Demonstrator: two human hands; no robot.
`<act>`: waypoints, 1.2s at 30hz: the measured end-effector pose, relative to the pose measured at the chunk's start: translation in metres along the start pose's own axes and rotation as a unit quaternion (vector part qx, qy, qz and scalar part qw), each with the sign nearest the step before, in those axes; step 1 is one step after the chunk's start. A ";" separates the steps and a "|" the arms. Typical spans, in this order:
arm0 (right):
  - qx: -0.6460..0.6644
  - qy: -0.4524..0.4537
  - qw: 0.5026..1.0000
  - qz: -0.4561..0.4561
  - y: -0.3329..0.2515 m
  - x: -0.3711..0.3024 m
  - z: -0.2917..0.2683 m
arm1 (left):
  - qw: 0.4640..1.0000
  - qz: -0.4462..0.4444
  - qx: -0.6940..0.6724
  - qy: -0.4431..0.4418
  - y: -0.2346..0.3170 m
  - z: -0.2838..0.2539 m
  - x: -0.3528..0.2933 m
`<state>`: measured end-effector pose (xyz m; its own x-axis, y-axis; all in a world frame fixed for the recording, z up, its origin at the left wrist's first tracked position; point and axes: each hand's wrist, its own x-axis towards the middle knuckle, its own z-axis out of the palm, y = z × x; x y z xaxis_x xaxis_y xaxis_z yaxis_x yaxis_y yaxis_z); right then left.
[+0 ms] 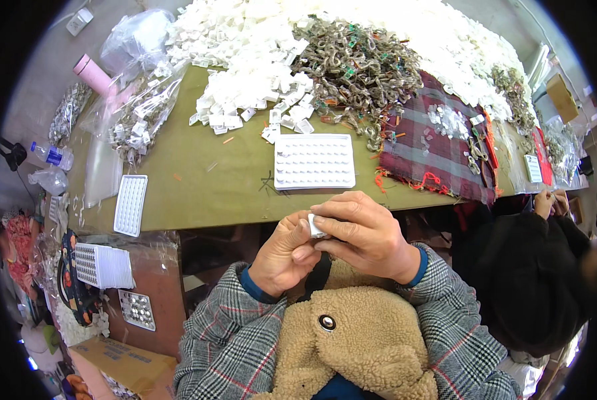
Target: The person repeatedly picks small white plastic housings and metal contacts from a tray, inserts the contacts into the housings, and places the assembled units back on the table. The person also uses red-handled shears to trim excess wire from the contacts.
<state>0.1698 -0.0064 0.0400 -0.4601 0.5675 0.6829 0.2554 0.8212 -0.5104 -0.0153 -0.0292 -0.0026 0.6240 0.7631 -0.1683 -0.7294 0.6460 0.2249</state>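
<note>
Tan fleece lies nearest; above it I see left hand and right hand together pinching a small white piece. Beyond, white celled tray; left of it, clear bag holding pale parts.

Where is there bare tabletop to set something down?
The widest free patch of table lies between the left tray and middle tray, with only a few scraps. A narrow strip separates the middle tray from the plaid cloth. The far side is crowded with white pieces and chains.
</note>
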 end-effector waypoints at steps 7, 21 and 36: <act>-0.142 0.020 0.984 -0.104 0.013 -0.015 -0.005 | 0.998 -0.001 0.058 0.002 -0.012 0.002 0.011; -0.150 0.213 0.955 0.140 0.055 -0.078 -0.088 | 0.989 -0.086 0.116 0.008 -0.032 0.016 0.055; -0.288 -0.027 0.923 0.253 0.130 -0.066 -0.134 | 0.978 -0.149 0.148 0.014 -0.026 0.004 0.070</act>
<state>0.3466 0.0711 -0.0012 -0.1963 0.8961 0.3980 0.8523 0.3567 -0.3826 0.0487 0.0078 -0.0161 0.7851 0.5451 -0.2941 -0.4010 0.8092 0.4295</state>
